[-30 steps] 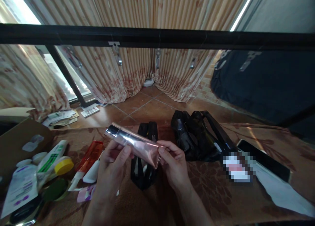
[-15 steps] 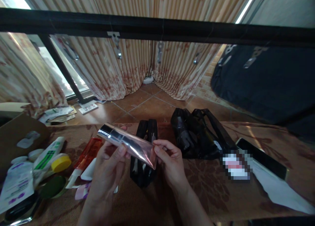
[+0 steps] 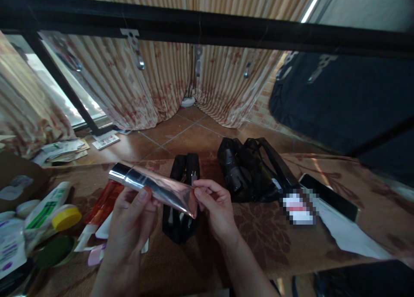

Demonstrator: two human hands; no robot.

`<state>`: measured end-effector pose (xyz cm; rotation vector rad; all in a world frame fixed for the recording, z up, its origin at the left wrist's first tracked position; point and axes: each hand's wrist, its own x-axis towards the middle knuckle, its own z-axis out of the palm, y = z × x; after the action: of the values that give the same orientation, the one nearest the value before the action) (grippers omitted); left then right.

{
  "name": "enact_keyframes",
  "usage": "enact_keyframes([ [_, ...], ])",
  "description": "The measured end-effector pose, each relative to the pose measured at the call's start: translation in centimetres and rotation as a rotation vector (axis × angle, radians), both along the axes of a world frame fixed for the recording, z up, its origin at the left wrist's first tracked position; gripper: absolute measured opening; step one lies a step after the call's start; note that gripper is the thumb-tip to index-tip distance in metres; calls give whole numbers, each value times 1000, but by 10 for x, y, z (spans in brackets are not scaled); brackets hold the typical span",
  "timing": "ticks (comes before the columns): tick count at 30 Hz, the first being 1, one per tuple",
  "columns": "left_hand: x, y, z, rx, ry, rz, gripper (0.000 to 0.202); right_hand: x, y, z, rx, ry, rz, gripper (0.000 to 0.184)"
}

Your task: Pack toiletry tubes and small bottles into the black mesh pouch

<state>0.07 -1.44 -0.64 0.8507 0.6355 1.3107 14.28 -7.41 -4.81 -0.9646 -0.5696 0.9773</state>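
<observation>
A shiny rose-gold cosmetic tube [image 3: 161, 189] with a silver cap lies nearly level across both hands, cap end to the left. My left hand [image 3: 137, 213] is closed around its middle, thumb on top. At the flat crimped end, the fingers of my right hand [image 3: 215, 204] pinch the tube's edge. Just behind and below the tube stands a small black pouch [image 3: 179, 228], its top open and partly covered by the tube. What lies inside the pouch is hard to make out.
On the left are a white-and-green tube [image 3: 48, 208], a yellow cap [image 3: 67, 217], a red bottle [image 3: 103, 204] with a white pump and a dark green round lid [image 3: 55, 251]. A black mesh bag [image 3: 249, 172], a phone [image 3: 333, 198] and white paper [image 3: 352, 239] lie right. A dark bar [image 3: 207, 23] crosses above.
The view has shifted, so the whole scene sits a little further left and higher. Both hands still hold the tube, my left hand slightly further from my right.
</observation>
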Motion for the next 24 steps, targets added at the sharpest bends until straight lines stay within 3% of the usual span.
enact_keyframes([
  [8, 0, 0, -4, 32, 0, -10, 20, 0, -1, 0, 17, 8, -1, 23],
  [16, 0, 1, -5, 63, 27, -16, 20, 0, -2, 3, 94, -4, 34, 53],
  [24, 0, 0, -7, 43, 46, -109, 28, 3, -3, 0, 110, -24, 20, 54],
])
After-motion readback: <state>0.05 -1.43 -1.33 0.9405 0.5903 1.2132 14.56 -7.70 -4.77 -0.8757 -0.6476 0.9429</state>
